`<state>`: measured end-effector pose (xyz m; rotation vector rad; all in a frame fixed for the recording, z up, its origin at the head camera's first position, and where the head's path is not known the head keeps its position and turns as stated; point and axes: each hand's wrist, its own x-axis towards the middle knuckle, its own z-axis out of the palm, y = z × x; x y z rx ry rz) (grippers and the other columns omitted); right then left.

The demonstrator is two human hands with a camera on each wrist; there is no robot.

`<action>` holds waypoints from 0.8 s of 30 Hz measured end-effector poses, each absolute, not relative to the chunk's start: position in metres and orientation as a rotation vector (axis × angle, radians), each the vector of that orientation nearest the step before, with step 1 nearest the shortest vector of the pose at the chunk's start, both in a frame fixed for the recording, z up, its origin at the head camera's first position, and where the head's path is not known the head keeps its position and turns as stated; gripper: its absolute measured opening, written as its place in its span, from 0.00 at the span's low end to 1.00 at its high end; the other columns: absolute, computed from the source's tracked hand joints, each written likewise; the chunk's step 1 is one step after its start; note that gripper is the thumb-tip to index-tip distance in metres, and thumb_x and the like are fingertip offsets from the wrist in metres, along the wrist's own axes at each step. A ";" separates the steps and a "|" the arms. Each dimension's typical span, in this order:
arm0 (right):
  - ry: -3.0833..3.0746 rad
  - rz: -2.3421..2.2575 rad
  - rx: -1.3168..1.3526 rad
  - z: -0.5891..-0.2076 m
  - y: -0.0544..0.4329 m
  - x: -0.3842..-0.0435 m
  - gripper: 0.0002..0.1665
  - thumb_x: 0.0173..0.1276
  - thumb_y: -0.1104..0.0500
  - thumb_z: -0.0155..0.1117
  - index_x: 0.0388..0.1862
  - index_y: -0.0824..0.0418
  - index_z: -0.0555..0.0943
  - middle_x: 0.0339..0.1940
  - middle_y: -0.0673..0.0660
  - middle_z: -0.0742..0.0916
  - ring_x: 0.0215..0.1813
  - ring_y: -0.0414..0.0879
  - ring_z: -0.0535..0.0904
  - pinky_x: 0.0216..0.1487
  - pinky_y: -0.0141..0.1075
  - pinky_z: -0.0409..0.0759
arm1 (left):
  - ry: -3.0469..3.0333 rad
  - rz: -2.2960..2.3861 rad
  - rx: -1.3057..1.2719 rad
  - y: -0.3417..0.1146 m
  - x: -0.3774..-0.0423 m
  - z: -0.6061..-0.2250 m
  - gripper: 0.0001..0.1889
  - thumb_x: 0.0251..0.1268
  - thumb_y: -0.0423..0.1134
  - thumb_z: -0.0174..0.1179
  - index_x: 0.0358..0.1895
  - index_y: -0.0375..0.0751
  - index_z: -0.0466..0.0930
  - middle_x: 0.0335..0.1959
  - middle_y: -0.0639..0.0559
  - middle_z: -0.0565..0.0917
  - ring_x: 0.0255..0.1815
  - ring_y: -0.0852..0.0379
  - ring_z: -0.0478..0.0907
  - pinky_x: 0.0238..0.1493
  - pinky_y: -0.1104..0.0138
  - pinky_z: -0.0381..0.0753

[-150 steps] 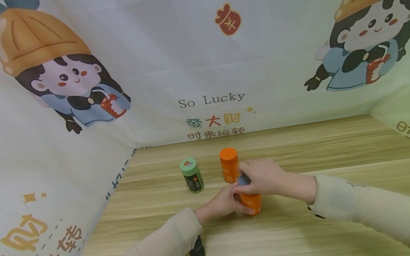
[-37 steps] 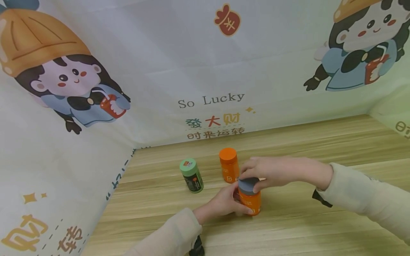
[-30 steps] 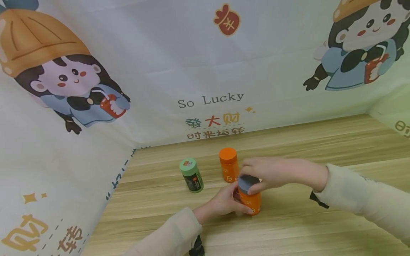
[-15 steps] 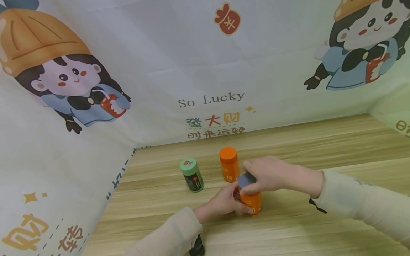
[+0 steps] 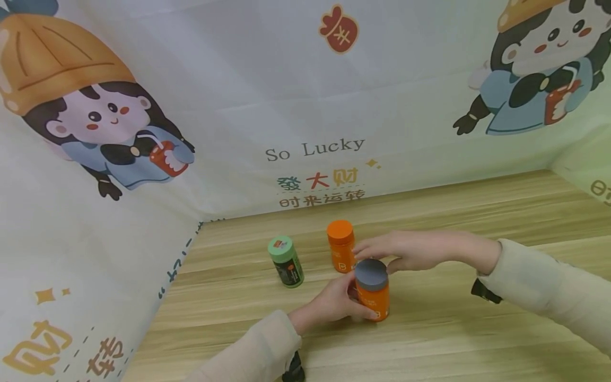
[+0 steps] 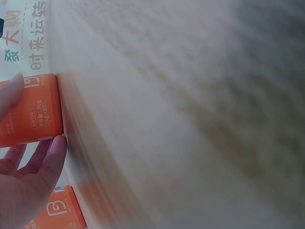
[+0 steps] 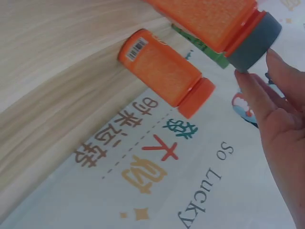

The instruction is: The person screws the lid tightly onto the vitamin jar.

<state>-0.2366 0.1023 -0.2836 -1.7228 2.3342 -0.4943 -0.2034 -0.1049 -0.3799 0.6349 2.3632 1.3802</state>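
An orange bottle (image 5: 374, 304) with a grey lid (image 5: 372, 274) stands upright on the table, and the lid sits level on its top. My left hand (image 5: 332, 301) grips the bottle low down from the left, the thumb across its front; the left wrist view shows the fingers on its orange wall (image 6: 33, 112). Just behind the lid, my right hand (image 5: 406, 252) has its fingers loosely extended. In the right wrist view the fingertips (image 7: 244, 78) of that hand are right at the rim of the grey lid (image 7: 256, 42), with the thumb apart from the fingers.
Behind the held bottle stands a second orange bottle (image 5: 341, 248) with an orange lid. A green-lidded jar (image 5: 286, 263) with a dark label stands to the left. A printed white cloth (image 5: 229, 159) rises behind the wooden tabletop (image 5: 229, 297).
The right hand was around the grey lid in the earlier frames, turning back and forth; its fingers have now loosened and spread, baring the lid. The left hand and bottle stay in place.
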 end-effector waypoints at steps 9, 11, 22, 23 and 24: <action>2.268 -0.552 -1.871 -0.290 0.102 -0.242 0.23 0.62 0.62 0.61 0.57 0.62 0.73 0.57 0.57 0.79 0.58 0.50 0.73 0.56 0.41 0.73 | 2.370 1.382 0.606 -0.105 -0.203 -0.380 0.30 0.46 0.32 0.70 0.56 0.45 0.71 0.47 0.53 0.80 0.39 0.64 0.74 0.42 0.71 0.74; 2.276 -0.547 -1.871 -0.290 0.102 -0.242 0.23 0.61 0.62 0.61 0.56 0.62 0.74 0.56 0.57 0.79 0.58 0.50 0.74 0.56 0.41 0.73 | 2.373 1.378 0.610 -0.105 -0.203 -0.380 0.30 0.46 0.32 0.70 0.56 0.45 0.71 0.47 0.52 0.80 0.39 0.64 0.74 0.42 0.71 0.74; 2.379 -0.476 -1.731 -0.290 0.099 -0.238 0.25 0.59 0.58 0.64 0.55 0.66 0.74 0.54 0.56 0.78 0.53 0.45 0.74 0.54 0.38 0.74 | 2.365 1.385 0.635 -0.105 -0.203 -0.380 0.30 0.46 0.31 0.70 0.57 0.44 0.70 0.48 0.52 0.80 0.39 0.65 0.74 0.43 0.71 0.74; 2.390 -0.473 -1.712 -0.291 0.099 -0.238 0.26 0.59 0.57 0.64 0.55 0.66 0.74 0.53 0.56 0.77 0.52 0.45 0.73 0.54 0.38 0.74 | 2.364 1.385 0.638 -0.105 -0.203 -0.380 0.30 0.46 0.31 0.70 0.57 0.44 0.70 0.48 0.52 0.80 0.39 0.65 0.74 0.43 0.71 0.74; 2.401 -0.469 -1.696 -0.291 0.098 -0.238 0.26 0.60 0.55 0.64 0.55 0.66 0.74 0.52 0.56 0.77 0.51 0.44 0.73 0.53 0.38 0.74 | 2.361 1.386 0.640 -0.105 -0.203 -0.380 0.30 0.46 0.31 0.69 0.57 0.44 0.70 0.48 0.52 0.80 0.39 0.66 0.74 0.44 0.71 0.74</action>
